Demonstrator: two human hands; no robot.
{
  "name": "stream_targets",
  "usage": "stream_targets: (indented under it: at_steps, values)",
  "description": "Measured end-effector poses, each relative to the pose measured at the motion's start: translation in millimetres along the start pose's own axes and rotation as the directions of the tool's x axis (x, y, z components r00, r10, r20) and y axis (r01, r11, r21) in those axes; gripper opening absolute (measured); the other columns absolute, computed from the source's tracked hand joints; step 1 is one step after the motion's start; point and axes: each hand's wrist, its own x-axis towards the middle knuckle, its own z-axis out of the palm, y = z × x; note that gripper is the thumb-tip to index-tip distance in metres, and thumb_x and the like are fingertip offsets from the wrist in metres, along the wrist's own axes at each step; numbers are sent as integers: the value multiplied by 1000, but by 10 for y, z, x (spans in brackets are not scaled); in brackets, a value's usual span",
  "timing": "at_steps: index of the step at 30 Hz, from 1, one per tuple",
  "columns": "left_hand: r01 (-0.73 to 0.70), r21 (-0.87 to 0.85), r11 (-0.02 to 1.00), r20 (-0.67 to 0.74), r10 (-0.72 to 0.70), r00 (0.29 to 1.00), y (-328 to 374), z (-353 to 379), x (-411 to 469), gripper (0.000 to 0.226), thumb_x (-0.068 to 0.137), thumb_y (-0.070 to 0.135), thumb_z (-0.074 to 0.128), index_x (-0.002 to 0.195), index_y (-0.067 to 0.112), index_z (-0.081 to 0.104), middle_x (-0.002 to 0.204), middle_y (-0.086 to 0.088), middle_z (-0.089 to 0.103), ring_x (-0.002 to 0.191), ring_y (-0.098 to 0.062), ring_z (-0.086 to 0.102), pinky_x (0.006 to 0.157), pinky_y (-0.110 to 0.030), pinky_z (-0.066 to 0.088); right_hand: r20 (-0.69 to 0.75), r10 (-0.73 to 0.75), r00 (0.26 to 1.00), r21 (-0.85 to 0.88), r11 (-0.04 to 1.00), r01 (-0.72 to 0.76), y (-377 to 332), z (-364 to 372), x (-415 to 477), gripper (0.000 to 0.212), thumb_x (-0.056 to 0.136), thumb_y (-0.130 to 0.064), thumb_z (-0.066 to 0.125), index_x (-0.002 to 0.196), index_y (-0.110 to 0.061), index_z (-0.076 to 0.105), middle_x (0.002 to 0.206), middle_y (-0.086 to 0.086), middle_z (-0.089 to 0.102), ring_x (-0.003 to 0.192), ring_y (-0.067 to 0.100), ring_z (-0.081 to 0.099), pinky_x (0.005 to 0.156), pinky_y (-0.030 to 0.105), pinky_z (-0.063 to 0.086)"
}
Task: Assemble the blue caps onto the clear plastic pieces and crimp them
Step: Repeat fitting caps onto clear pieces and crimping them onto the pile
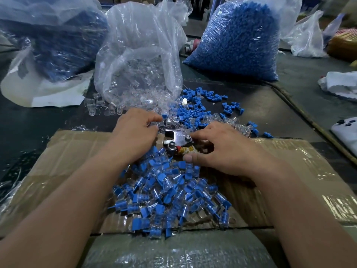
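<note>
Head view of a crimping station. The left grip [135,136], a bare hand, lies knuckles up at the far edge of the cardboard sheet [67,161], its fingers curled down into the scatter of loose parts. The fingertips are hidden, so whether they hold a part cannot be told.

The right grip [222,149] is closed around the handle end of the metal crimping tool [175,138]. The forefinger reaches along the tool's plate and the thumb presses below it. The tool's head points left, toward the other hand.

Loose blue caps [195,111] are strewn on the dark surface [270,105] just beyond both hands, mixed with clear plastic pieces [108,111] that spill from the mouth of the clear bag [139,55].

A heap of assembled pieces [170,194], clear bodies with blue caps fitted, rests on the cardboard between the forearms.

Behind, to the right, stands a full bag of blue caps [239,39]; to the left, a bag of darker blue contents [58,35].

At the right edge lie a white cloth [340,84] and a phone [345,130].
</note>
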Motion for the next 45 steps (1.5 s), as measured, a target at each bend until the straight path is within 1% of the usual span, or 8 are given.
stream_targets:
  at_steps: [3, 10, 18, 23, 27, 32, 37, 45]
  values:
    - [5, 93, 996, 73, -12, 997, -21, 23, 33, 33, 95, 17, 46, 125, 21, 58, 145, 1, 39, 133, -17, 33, 109, -28, 22, -18, -10, 1000, 18, 1000, 10, -15, -9, 2, 77, 68, -76, 41, 135, -38, 40, 110, -6, 39, 114, 14, 35, 92, 31, 29]
    - [66, 133, 989, 97, -79, 992, -82, 50, 70, 35, 93, 14, 45, 125, 17, 58, 140, -3, 41, 130, -22, 35, 108, -34, 28, -127, -39, 991, 53, 998, 46, -31, -26, 3, 96, 46, -82, 22, 123, -33, 55, 98, -10, 44, 94, 7, 39, 78, 26, 30]
    - [85, 66, 994, -31, -83, 996, 49, -31, -40, 33, 89, 5, 51, 114, 19, 66, 124, -2, 61, 106, -16, 55, 83, -20, 34, -406, 63, 912, 255, 966, 47, 52, -43, 25, 27, 80, -57, 50, 78, -33, 61, 74, -20, 57, 71, -3, 52, 62, 17, 39]
    - [-4, -194, 981, -259, -48, 965, 176, -116, -151, 20, 80, 9, 69, 97, 21, 70, 103, -1, 67, 79, -7, 58, 83, -24, 44, -554, 201, 808, 318, 948, -17, 189, -33, 101, 15, 88, -34, 57, 75, -29, 63, 65, -19, 55, 63, -1, 51, 57, 21, 39]
    - [-4, -332, 943, -225, -75, 972, 188, -112, -145, 15, 84, 14, 66, 96, 23, 67, 90, 7, 63, 77, -6, 61, 63, -14, 49, -537, 166, 827, 276, 961, -13, 226, -5, 181, 13, 89, -24, 58, 94, -19, 69, 78, -16, 60, 69, -4, 50, 63, 12, 37]
    - [-22, -410, 912, -191, -62, 980, 217, -116, -142, 19, 88, 10, 59, 83, 27, 65, 81, 5, 66, 80, -11, 65, 76, -35, 56, -356, 135, 925, 118, 988, -99, 225, 55, 319, 38, 90, -32, 54, 127, -23, 55, 128, 1, 49, 115, 15, 44, 94, 31, 34]
    - [-15, -466, 884, -158, -66, 985, 209, -111, -141, 24, 87, 11, 60, 75, 31, 65, 71, 2, 65, 65, -21, 63, 67, -31, 56, -318, 170, 933, 119, 983, -138, 240, 73, 367, 30, 87, -32, 58, 115, -24, 63, 105, -4, 37, 100, 11, 37, 84, 27, 32]
    - [9, -589, 808, -86, -73, 994, 207, -118, -148, 19, 85, 7, 62, 74, 22, 66, 53, 11, 62, 52, -2, 57, 48, -12, 46, -412, 172, 895, 146, 982, -121, 226, 65, 354, 10, 84, -20, 65, 79, -19, 74, 70, -21, 39, 63, -5, 37, 51, 10, 22]
